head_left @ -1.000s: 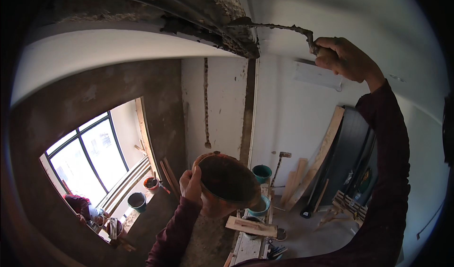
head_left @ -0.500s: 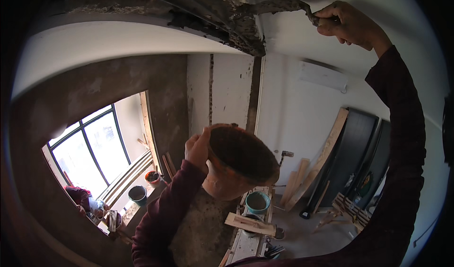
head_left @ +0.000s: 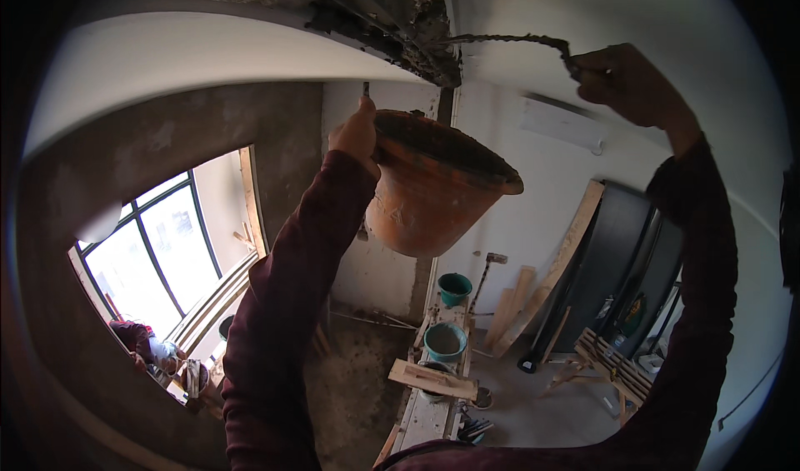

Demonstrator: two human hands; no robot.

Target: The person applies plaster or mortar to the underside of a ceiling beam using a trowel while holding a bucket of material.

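My left hand (head_left: 357, 134) grips the rim of an orange bucket (head_left: 437, 208), raised in front of me and tilted a little. Its inner wall looks dark and crusted; how much lies inside is hidden. Up at the right, my right hand (head_left: 623, 86) is closed round the handle of a trowel (head_left: 512, 39) smeared with dark mortar. The blade points left and shows nearly edge-on, its tip at the rough mortar-covered end (head_left: 429, 42) of the overhead beam, above the bucket.
Below stands a narrow plank platform (head_left: 421, 421) with a teal bucket (head_left: 446, 342), a green bucket (head_left: 455, 289) and a wooden float (head_left: 433, 379). Boards (head_left: 546, 271) and dark panels (head_left: 612, 258) lean at the right wall. Another person (head_left: 146, 342) is by the window at left.
The orange bucket has risen closer to the beam with my left hand, showing more of its outer side. My right hand is slightly lower, and the trowel blade has turned edge-on.
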